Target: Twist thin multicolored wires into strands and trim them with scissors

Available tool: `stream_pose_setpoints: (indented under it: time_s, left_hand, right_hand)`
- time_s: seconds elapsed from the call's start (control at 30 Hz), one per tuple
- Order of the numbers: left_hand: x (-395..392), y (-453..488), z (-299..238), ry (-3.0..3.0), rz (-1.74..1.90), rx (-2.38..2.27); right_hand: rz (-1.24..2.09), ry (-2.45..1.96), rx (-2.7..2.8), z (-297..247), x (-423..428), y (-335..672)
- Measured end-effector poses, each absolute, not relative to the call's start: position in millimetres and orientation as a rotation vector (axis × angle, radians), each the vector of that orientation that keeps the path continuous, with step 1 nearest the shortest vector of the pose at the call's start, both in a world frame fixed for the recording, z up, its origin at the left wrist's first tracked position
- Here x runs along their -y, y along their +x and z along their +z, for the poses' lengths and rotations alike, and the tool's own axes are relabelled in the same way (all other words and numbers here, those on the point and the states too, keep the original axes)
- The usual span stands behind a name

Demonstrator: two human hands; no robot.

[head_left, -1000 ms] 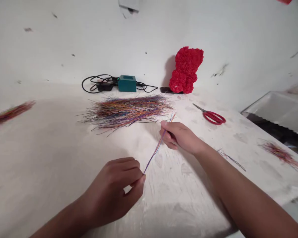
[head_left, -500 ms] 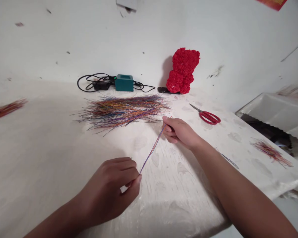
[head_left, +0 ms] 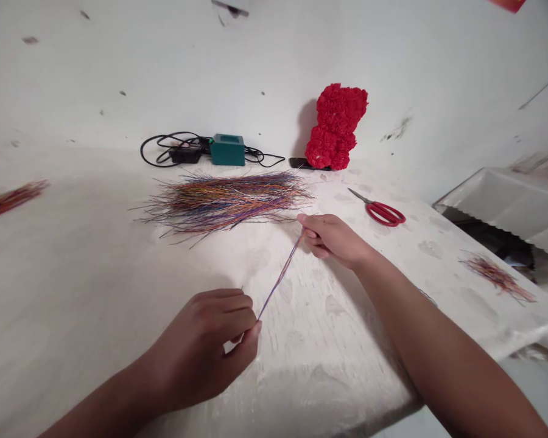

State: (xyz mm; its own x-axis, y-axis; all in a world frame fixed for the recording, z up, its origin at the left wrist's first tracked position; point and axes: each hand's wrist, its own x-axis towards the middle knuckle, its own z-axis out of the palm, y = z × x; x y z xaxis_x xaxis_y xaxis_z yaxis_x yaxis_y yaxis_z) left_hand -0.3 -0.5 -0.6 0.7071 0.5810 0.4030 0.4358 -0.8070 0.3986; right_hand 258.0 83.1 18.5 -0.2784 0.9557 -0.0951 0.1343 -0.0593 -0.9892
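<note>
A thin bundle of coloured wires [head_left: 281, 277] stretches taut between my two hands over the white table [head_left: 95, 255]. My left hand [head_left: 205, 347] pinches its near end between thumb and fingers. My right hand [head_left: 331, 238] is closed on its far end, just in front of a big loose pile of multicoloured wires [head_left: 226, 199] lying across the middle of the table.
Red-handled scissors [head_left: 381, 212] lie to the right of the pile. A red rose-covered bear figure [head_left: 334, 126], a teal box [head_left: 227, 149] and black cables [head_left: 171, 149] stand against the wall. Smaller wire bunches lie at far left [head_left: 11, 198] and right [head_left: 495, 274]. A white tray [head_left: 506, 204] sits off the right edge.
My right hand slid along the bundle toward its far tip, so the wire ends that stuck out past the fingers no longer show. The left hand stayed put.
</note>
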Motion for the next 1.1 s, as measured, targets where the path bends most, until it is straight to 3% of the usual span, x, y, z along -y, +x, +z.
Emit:
stream_pose_setpoints:
  time_s: [1.1]
  left_hand:
    - [0,-1,1,2.61,0.781,-0.785]
  right_hand:
    - [1.247,-1.268,1.558,12,-89,271]
